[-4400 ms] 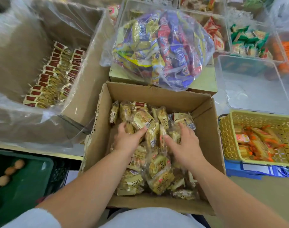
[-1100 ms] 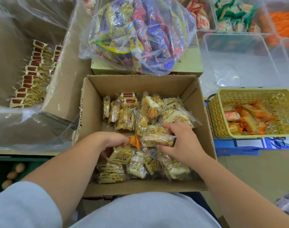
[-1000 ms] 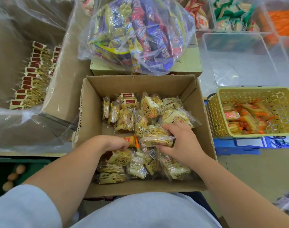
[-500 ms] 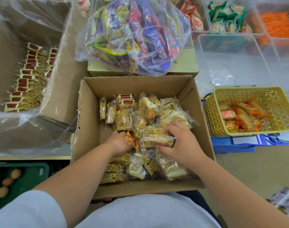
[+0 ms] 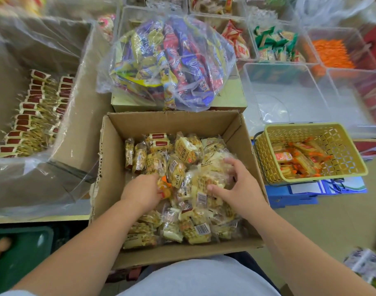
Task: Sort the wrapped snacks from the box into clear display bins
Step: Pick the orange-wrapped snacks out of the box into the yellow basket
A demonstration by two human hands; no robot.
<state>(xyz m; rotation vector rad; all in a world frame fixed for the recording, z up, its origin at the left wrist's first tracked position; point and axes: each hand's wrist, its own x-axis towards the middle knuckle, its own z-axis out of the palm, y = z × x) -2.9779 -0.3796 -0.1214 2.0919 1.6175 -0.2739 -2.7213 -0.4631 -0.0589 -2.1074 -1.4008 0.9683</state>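
Reaching: both forearms stretch from the bottom edge into the box [image 5: 110,171]; shoulders and lap cut off by the frame.
Left hand [image 5: 141,192]: fingers curled down into the pile, tips hidden among the wrappers; an orange packet [image 5: 164,186] sits at the fingertips, but whether it is gripped I cannot tell.
Right hand [image 5: 238,184]: fingers spread wide, palm down over a clear-wrapped snack [image 5: 212,176], thumb pressed at its near edge; not closed around it.
Snacks [image 5: 182,159]: a heap of yellowish wrapped pieces filling the box floor, overlapping, too many and too layered to count.
Basket [image 5: 336,137]: one yellow lattice basket right of the box, holding orange-wrapped packets, count unclear.
Left carton [image 5: 84,133]: one large plastic-lined carton, two rows of red-labelled packets inside, near end hidden by its film.
Bag [image 5: 168,63]: one clear bag of blue, red and yellow packets resting on a closed carton just behind the box.
Clear bin [image 5: 289,92]: one looks empty, beyond the basket.
Far bins: blurred; red, green and orange contents, several cut off at the top edge.
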